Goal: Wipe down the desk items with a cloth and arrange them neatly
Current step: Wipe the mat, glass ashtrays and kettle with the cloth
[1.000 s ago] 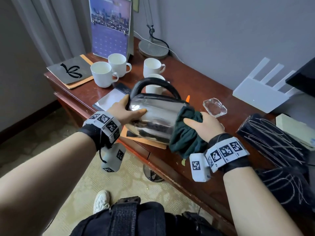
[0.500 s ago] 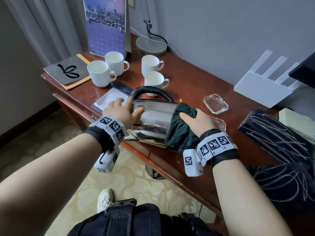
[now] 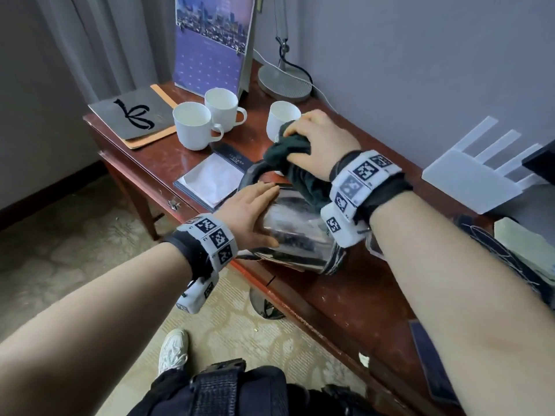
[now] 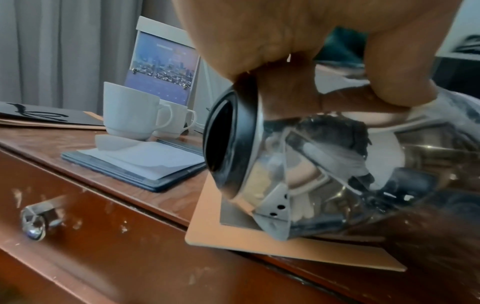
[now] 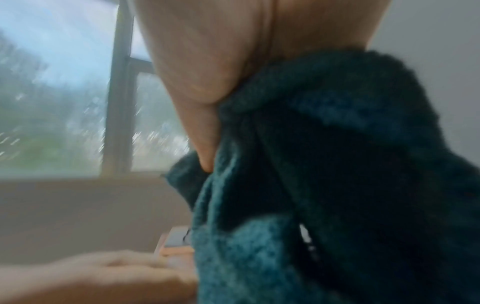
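A shiny steel kettle (image 3: 300, 232) with a black handle leans tilted near the front edge of the brown desk (image 3: 345, 295). My left hand (image 3: 270, 214) holds its left side, fingers across the top by the rim and thumb lower on the body. In the left wrist view the kettle (image 4: 324, 164) shows its black rim and spout resting over an orange-edged card (image 4: 285, 246). My right hand (image 3: 300, 139) grips a bunched dark green cloth (image 3: 288, 148) on the kettle's handle. The right wrist view is blurred and mostly filled by the cloth (image 5: 337, 164).
Three white cups (image 3: 192, 127) (image 3: 222, 109) (image 3: 282, 118) stand behind the kettle. A notepad (image 3: 213, 178) lies just left of it. A grey folder (image 3: 135, 115), a calendar (image 3: 210, 43) and a lamp base (image 3: 285, 82) line the back. A white router (image 3: 468, 178) and dark bag (image 3: 510, 259) are at right.
My right hand carried the cloth from the kettle's right side up and away to its handle. The left hand slid along the kettle's side, which now lies lower.
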`<state>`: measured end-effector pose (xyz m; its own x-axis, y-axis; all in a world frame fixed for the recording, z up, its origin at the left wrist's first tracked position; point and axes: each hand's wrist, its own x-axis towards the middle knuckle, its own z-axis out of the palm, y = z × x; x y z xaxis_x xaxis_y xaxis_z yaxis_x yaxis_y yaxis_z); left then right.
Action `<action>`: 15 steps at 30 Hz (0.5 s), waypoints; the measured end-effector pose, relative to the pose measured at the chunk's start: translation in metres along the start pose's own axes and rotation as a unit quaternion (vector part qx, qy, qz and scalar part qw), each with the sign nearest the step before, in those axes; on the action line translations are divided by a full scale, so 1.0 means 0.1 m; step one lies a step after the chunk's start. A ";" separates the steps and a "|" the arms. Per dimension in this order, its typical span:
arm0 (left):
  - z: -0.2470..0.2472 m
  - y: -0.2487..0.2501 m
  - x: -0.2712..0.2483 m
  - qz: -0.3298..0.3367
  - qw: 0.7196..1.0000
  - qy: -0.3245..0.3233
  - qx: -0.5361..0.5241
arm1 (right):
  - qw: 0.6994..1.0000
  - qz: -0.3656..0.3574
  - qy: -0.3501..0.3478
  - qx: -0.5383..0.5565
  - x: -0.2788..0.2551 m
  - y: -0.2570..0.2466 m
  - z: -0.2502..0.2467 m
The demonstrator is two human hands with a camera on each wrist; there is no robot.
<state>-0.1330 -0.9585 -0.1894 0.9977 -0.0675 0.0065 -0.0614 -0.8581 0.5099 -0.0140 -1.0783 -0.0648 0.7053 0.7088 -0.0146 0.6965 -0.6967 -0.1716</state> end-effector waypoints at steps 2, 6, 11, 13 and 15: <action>0.02 0.00 -0.01 0.007 1.000 0.003 0.023 | 0.991 -0.094 -0.079 -0.058 0.37 -0.20 0.15; 0.10 -0.06 -0.05 0.017 0.999 0.009 0.042 | 0.944 -0.170 -0.210 -0.188 0.79 -0.45 0.51; 0.09 -0.06 -0.05 0.031 0.998 0.013 0.051 | 0.936 -0.173 -0.234 -0.199 0.86 -0.30 0.53; 0.06 -0.06 -0.04 0.039 0.998 0.007 0.050 | 0.943 -0.144 -0.246 -0.171 0.86 -0.15 0.46; 0.04 -0.05 -0.04 0.037 0.998 -0.003 0.048 | 0.952 -0.096 -0.241 -0.160 0.84 0.03 0.38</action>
<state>-0.1366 -0.9560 -0.1952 0.9900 -0.1360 0.0364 -0.1385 -0.8949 0.4241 0.0426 -1.0163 -0.1040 0.4723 0.7416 -0.4765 0.8655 -0.4925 0.0913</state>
